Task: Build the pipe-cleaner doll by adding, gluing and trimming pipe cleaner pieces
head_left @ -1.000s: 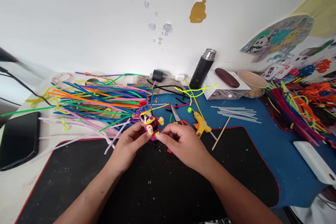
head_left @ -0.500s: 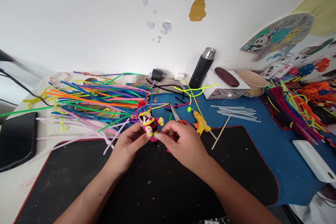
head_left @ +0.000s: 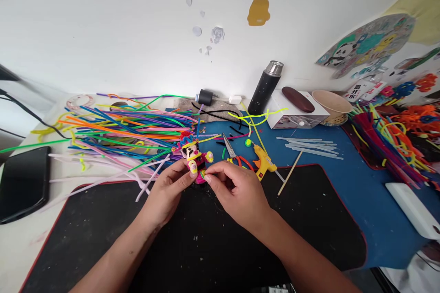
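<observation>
A figure (head_left: pixel 194 159) of fuzzy coloured stems is held between a person's two bare hands above a black mat (head_left: pixel 206 242) on the bench (head_left: pixel 15 256). The left hand (head_left: pixel 171 184) is closed on the figure's side, thumb in front and fingers curled behind. The right hand (head_left: pixel 237 187), mostly closed, pinches thumb and forefinger together at the figure's lower front, with a speck of green showing at the tips; its other fingers are folded in. The figure leans toward the left hand, its red-and-blue headdress uppermost and one yellow-cuffed arm extending above the right hand's fingertips.

Just beyond the right hand lie red-handled scissors (head_left: pixel 229 146) and a small green ball (head_left: pixel 248 143); to its right are a yellow glue gun (head_left: pixel 264 163), a thin wooden stick (head_left: pixel 290 173) and, farther off, pale glue sticks (head_left: pixel 312 143). Loose stems (head_left: pixel 130 128) spread beyond the left hand, and a black flask (head_left: pixel 264 91) stands tilted in view well past the right.
</observation>
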`<control>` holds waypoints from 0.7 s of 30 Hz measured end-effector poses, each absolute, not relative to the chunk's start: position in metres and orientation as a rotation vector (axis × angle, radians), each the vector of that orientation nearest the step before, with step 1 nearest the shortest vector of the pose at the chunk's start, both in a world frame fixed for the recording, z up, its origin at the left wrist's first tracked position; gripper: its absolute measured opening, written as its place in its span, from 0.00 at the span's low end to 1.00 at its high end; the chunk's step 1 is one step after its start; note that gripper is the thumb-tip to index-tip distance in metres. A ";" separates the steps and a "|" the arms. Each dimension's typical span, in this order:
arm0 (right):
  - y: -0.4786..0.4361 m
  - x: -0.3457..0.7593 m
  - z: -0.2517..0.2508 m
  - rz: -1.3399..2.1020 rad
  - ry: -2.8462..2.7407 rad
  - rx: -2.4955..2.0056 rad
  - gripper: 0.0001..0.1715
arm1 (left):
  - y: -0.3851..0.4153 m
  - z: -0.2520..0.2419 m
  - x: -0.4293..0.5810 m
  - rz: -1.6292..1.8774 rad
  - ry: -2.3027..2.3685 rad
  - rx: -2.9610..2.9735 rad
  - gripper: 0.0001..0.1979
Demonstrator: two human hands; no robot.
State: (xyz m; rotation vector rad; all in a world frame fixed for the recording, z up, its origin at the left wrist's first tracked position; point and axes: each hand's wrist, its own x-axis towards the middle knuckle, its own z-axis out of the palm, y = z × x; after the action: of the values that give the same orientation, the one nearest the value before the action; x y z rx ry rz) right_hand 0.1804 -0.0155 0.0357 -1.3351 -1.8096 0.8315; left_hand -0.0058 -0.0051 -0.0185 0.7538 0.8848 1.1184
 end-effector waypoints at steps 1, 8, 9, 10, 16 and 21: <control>-0.016 0.181 0.036 0.828 -1.816 -1.333 0.05 | -0.005 -0.018 -0.006 1.116 0.883 0.752 0.16; -0.016 0.185 0.036 0.825 -1.878 -1.331 0.06 | -0.003 -0.015 -0.006 1.080 0.902 0.739 0.17; -0.016 0.186 0.036 0.820 -1.890 -1.335 0.06 | -0.003 -0.015 -0.006 1.079 0.911 0.738 0.17; -0.016 0.186 0.036 0.813 -1.902 -1.339 0.06 | -0.003 -0.015 -0.006 1.075 0.916 0.738 0.17; -0.014 0.187 0.035 0.768 -1.935 -1.327 0.07 | -0.002 -0.015 -0.007 1.044 0.918 0.740 0.18; -0.014 0.187 0.035 0.722 -1.959 -1.306 0.06 | -0.002 -0.015 -0.008 1.021 0.913 0.759 0.18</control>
State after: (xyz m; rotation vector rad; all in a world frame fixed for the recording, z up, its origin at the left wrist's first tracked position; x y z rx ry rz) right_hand 0.1866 -0.0136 0.0347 -1.3064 -1.9590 0.7225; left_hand -0.0076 -0.0023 -0.0149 0.7591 0.9133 1.0210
